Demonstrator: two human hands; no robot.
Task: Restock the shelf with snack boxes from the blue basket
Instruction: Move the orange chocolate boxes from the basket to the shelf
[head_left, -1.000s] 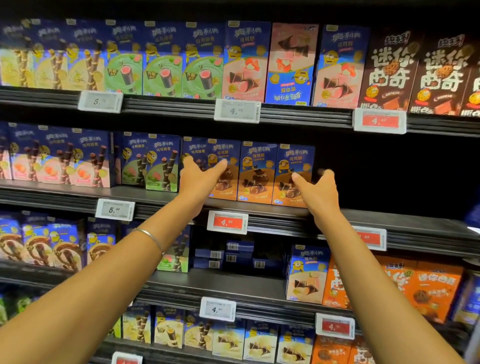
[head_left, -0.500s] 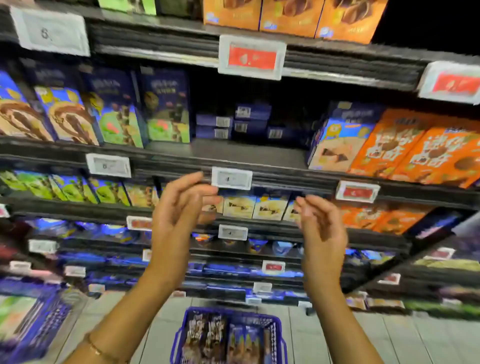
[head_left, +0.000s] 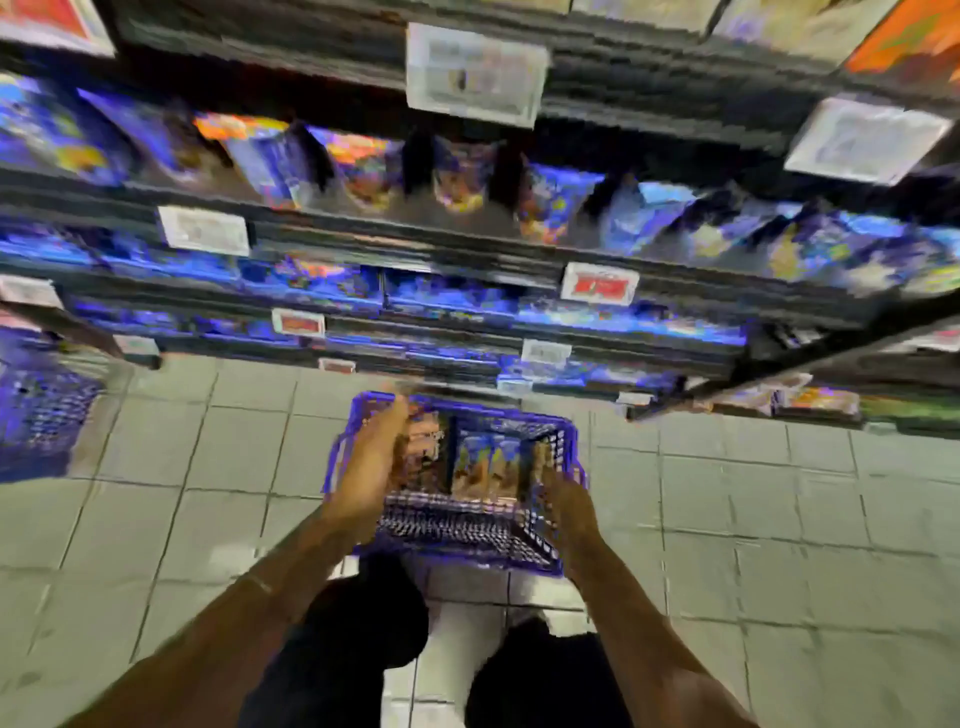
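Note:
The blue basket (head_left: 467, 540) stands on the tiled floor in front of the lowest shelves, straight below me. Several snack boxes (head_left: 483, 462) stand upright inside it. My left hand (head_left: 371, 462) reaches down over the basket's left side, fingers stretched toward the boxes, holding nothing. My right hand (head_left: 569, 512) is low at the basket's right rim, its fingers pointing into the basket beside the boxes; motion blur hides any contact. The whole view is blurred.
Dark shelves (head_left: 467, 244) with blue snack bags and price tags (head_left: 475, 73) rise right behind the basket. A second blue basket (head_left: 41, 415) sits on the floor at the far left. My dark trouser legs (head_left: 358, 639) are just under the basket.
My view has swung down from the shelves to the floor. Both hands have dropped from chest height down to the blue basket, which now fills the middle of the view.

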